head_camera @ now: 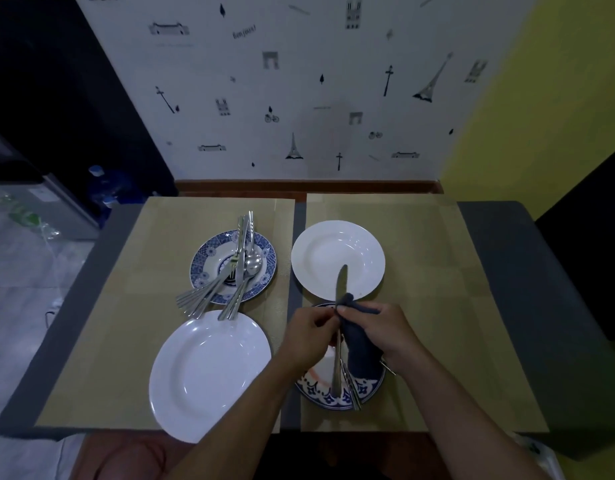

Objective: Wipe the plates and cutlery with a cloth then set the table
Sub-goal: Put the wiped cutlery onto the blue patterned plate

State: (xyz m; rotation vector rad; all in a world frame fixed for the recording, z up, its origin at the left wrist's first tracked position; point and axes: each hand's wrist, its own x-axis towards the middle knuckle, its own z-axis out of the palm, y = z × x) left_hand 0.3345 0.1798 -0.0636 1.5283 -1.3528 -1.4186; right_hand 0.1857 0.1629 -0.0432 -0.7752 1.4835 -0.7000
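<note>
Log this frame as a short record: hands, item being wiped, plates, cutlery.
left hand: pinches the knife
right hand: grips the cloth, wrapped round the knife
being wiped: knife
white plates: far white plate; near white plate
patterned plates: far patterned plate; near patterned plate, under the hands
cutlery: cutlery pile on far patterned plate; few pieces on near patterned plate

The grey bench [527, 271] carries two tan placemats [153, 271]. The near-left plate [209, 375] and far-right plate [337, 251] are plain white. The far-left plate [203, 258] has a blue-and-white floral rim, the near-right plate [326, 393] a blue flower border. The cloth [359, 344] is dark blue-grey, the knife [341, 282] silver. White wallpaper [299, 81] shows black Paris motifs.
</note>
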